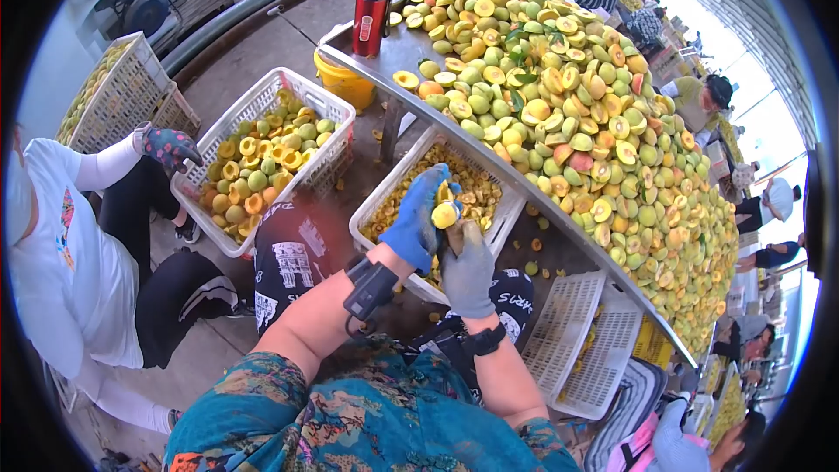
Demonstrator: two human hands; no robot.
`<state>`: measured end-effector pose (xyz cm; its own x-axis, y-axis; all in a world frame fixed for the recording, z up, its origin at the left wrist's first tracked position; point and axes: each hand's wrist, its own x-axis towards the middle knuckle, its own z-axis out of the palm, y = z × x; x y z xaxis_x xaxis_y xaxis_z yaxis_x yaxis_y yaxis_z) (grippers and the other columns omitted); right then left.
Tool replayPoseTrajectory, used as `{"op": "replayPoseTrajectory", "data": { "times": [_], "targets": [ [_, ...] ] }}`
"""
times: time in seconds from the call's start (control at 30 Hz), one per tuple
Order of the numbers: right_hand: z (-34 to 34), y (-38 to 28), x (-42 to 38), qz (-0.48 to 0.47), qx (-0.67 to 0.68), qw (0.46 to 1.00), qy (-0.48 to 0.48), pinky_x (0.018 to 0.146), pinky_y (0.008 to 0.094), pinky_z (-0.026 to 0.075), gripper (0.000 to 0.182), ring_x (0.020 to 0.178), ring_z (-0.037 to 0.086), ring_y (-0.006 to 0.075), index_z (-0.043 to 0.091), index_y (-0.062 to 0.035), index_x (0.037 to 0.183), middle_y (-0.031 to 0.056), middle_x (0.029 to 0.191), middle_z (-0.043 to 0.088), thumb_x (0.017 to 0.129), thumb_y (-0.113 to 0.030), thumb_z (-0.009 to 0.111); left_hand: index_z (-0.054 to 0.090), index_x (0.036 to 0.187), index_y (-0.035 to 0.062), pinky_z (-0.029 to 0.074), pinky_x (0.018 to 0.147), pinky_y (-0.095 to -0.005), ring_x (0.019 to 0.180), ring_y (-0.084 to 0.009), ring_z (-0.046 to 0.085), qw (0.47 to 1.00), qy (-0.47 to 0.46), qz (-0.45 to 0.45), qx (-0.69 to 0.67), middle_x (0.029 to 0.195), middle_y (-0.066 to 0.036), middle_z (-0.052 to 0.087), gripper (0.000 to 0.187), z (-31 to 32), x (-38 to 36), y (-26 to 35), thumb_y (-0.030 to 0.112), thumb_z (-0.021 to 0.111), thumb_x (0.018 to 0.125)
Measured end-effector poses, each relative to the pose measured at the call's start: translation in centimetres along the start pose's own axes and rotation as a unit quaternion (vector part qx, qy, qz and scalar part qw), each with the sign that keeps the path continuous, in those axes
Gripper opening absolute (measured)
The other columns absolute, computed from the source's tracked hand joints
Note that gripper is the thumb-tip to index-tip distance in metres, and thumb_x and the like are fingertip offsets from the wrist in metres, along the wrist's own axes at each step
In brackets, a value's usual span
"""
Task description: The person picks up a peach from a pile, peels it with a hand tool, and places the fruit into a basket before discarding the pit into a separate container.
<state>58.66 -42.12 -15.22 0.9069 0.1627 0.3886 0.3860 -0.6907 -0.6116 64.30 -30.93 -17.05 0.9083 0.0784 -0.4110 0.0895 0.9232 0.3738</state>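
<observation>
My left hand (pixel 418 217), in a blue work glove, is closed around a yellow peach half (pixel 445 214), cut face partly showing. Just to its right, my right hand (pixel 468 273) in a grey glove has its fingers bent together against the fruit; whatever they may grip is hidden. Both hands are above a white crate (pixel 367 210) holding small yellow-brown fruit pieces and pits (pixel 479 197). Beyond them, a large heap of halved green-yellow peaches (pixel 559 96) covers a metal table (pixel 533 195).
A co-worker's gloved hand (pixel 170 147) rests by a white crate of peach halves (pixel 262 153) at left. A red flask (pixel 371 16) stands on the table corner above a yellow bucket (pixel 345 83). White crates (pixel 564 323) lie at lower right. Other people work beyond the table.
</observation>
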Motion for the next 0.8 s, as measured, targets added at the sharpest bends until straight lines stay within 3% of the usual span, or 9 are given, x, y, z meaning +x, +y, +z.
{"op": "replayPoseTrajectory", "data": {
  "times": [0.1, 0.27, 0.4, 0.47, 0.53, 0.63, 0.67, 0.73, 0.8],
  "targets": [
    [0.0, 1.0, -0.1, 0.023, 0.07, 0.996, -0.052, 0.071, 0.0441, 0.048, 0.029, 0.086, 0.059, 0.0446, 0.057, -0.0016, 0.103, 0.0241, 0.089, 0.061, 0.075, -0.004, 0.066, 0.056, 0.101, 0.0149, 0.055, 0.062, -0.0375, 0.07, -0.024, 0.062, 0.998, 0.031, -0.045, -0.015, 0.09, -0.008, 0.062, 0.027, -0.5, 1.4, -0.3, 0.037, 0.066, 0.088],
    [-0.2, 2.3, 0.1, 0.178, 0.404, 0.891, -0.108, 0.061, 0.0259, 0.048, 0.022, 0.069, 0.059, 0.0122, 0.061, -0.0053, 0.099, 0.003, 0.08, 0.061, 0.089, -0.024, 0.065, 0.058, 0.101, 0.012, 0.055, 0.07, -0.042, 0.077, -0.0258, 0.063, 0.989, -0.087, -0.064, -0.106, 0.088, -0.008, 0.062, 0.026, -3.0, 3.8, -0.1, 0.036, 0.063, 0.091],
    [-1.9, 5.6, 1.6, 0.234, 0.755, 0.579, -0.2, 0.049, 0.0298, 0.042, 0.06, 0.052, 0.049, 0.0156, 0.057, -0.0078, 0.086, 0.0031, 0.061, 0.053, 0.095, -0.062, 0.031, 0.058, 0.106, 0.0104, 0.054, 0.077, -0.0404, 0.086, -0.0275, 0.063, 0.995, -0.075, -0.07, -0.012, 0.093, -0.009, 0.063, 0.031, -2.1, 1.3, 3.6, 0.038, 0.06, 0.092],
    [-0.8, 8.6, 2.7, 0.354, 0.457, 0.79, -0.205, 0.049, 0.0294, 0.042, 0.056, 0.051, 0.049, 0.0158, 0.057, -0.008, 0.086, 0.0032, 0.06, 0.052, 0.096, -0.058, 0.033, 0.058, 0.112, 0.0095, 0.054, 0.079, -0.041, 0.089, -0.0266, 0.063, 0.992, -0.103, 0.012, 0.078, 0.099, -0.009, 0.062, 0.034, -3.7, 1.3, 5.6, 0.038, 0.06, 0.092],
    [0.0, 9.8, 2.5, 0.436, 0.403, 0.782, -0.188, 0.048, 0.0282, 0.042, 0.055, 0.05, 0.049, 0.0156, 0.057, -0.0078, 0.086, 0.0032, 0.061, 0.052, 0.096, -0.058, 0.035, 0.057, 0.115, 0.0094, 0.054, 0.08, -0.0408, 0.092, -0.0245, 0.063, 0.979, -0.109, 0.067, 0.16, 0.103, -0.008, 0.062, 0.034, -5.4, 1.7, 10.3, 0.036, 0.059, 0.093],
    [-0.2, 10.3, 1.4, 0.498, 0.479, 0.71, -0.135, 0.043, 0.0277, 0.043, 0.065, 0.045, 0.05, 0.0145, 0.058, -0.0075, 0.08, 0.0024, 0.057, 0.053, 0.09, -0.069, 0.038, 0.058, 0.12, 0.0063, 0.046, 0.091, -0.0346, 0.106, -0.0224, 0.057, 0.684, 0.144, 0.4, 0.593, 0.117, -0.012, 0.058, 0.04, -8.5, 1.7, 17.3, 0.027, 0.066, 0.086],
    [-0.1, 10.2, 1.3, 0.496, 0.483, 0.709, -0.135, 0.043, 0.0277, 0.043, 0.065, 0.045, 0.05, 0.0145, 0.058, -0.0075, 0.08, 0.0024, 0.057, 0.053, 0.09, -0.069, 0.038, 0.06, 0.12, 0.0062, 0.042, 0.098, -0.038, 0.118, -0.0297, 0.052, 0.346, 0.267, 0.426, 0.792, 0.127, -0.019, 0.054, 0.044, -9.6, 1.8, 19.5, 0.027, 0.069, 0.083],
    [0.1, 10.4, 1.1, 0.452, 0.449, 0.762, -0.116, 0.043, 0.0275, 0.043, 0.064, 0.045, 0.049, 0.0141, 0.056, -0.0077, 0.079, 0.0025, 0.057, 0.052, 0.089, -0.069, 0.04, 0.06, 0.12, 0.0056, 0.039, 0.102, -0.0378, 0.119, -0.0325, 0.052, 0.338, 0.268, 0.418, 0.799, 0.123, -0.021, 0.056, 0.047, -7.9, 1.8, 20.6, 0.025, 0.074, 0.079],
    [0.9, 11.4, 0.9, 0.426, 0.449, 0.778, -0.109, 0.043, 0.0274, 0.041, 0.065, 0.045, 0.049, 0.0138, 0.055, -0.0078, 0.077, 0.0027, 0.057, 0.052, 0.089, -0.07, 0.04, 0.059, 0.12, 0.006, 0.043, 0.097, -0.0354, 0.116, -0.0286, 0.054, 0.492, 0.119, 0.427, 0.749, 0.124, -0.018, 0.057, 0.044, -6.6, 4.9, 20.0, 0.021, 0.073, 0.08]
  ]
}}
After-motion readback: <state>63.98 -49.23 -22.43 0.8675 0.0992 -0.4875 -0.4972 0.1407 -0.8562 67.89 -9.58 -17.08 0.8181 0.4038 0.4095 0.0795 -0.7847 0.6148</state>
